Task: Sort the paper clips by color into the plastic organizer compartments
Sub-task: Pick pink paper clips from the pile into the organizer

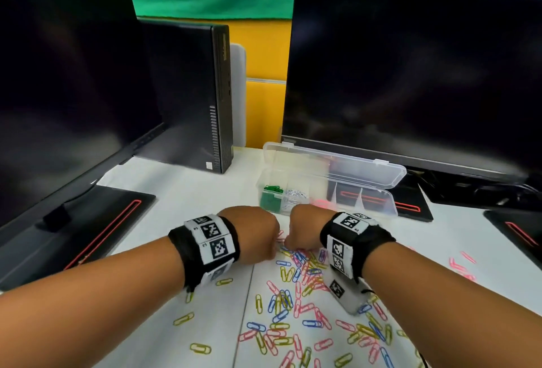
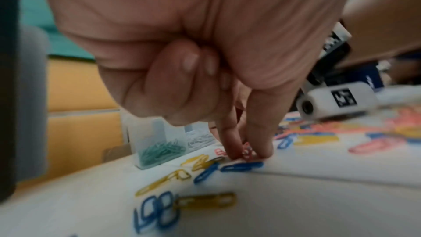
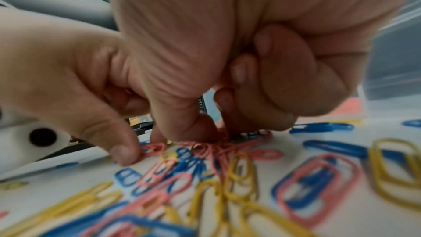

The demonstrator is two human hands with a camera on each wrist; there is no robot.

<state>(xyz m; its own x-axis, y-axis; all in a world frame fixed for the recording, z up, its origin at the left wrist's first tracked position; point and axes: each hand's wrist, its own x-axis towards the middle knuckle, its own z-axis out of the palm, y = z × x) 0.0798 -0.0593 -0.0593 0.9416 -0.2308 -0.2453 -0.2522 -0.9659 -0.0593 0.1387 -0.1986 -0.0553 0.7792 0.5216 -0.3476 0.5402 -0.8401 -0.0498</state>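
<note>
Both hands work side by side at the far edge of a heap of paper clips [image 1: 296, 303] strewn over the white worktop [image 1: 181, 191]. The left hand [image 1: 252, 232] has its outer fingers curled into the palm, while its thumb and forefinger reach down and pinch a pink clip [image 2: 247, 150] against the surface. The right hand [image 1: 305, 225] is likewise curled, with thumb and forefinger tips closing on a tangle of pink clips [image 3: 218, 143]; how many it holds cannot be told.

The loose clips are pink, blue and yellow, lying flat and overlapping. A few pink ones lie apart at the right [image 1: 463, 262].

The plastic organizer [image 1: 378, 200] stands just beyond the hands, clear, with its lid [image 1: 337, 162] tilted open behind it. Its leftmost compartment holds green clips [image 1: 271, 191], the next one white clips [image 1: 294, 197], and the third shows a pink glow [image 1: 319, 202]; the ones further right look see-through.

Each wrist carries a black band with square black-and-white coded markers [image 1: 215, 238]; no words can be read on them. A white camera block with a similar marker [image 2: 339, 98] hangs under the right wrist.

Two dark monitors [image 1: 410, 74] stand behind, with a slim black computer case [image 1: 190, 89] between them. Its lettering and small sticker are too blurred to read.
</note>
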